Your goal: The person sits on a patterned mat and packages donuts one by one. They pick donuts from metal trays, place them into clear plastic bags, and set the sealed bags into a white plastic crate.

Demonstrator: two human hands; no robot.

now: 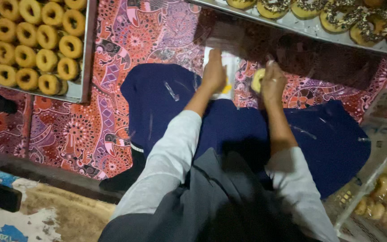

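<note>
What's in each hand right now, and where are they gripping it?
The right hand holds a plain doughnut by its edge, fingers curled over it. The left hand rests on a white plastic bag; whether it grips the bag cannot be told.
</note>
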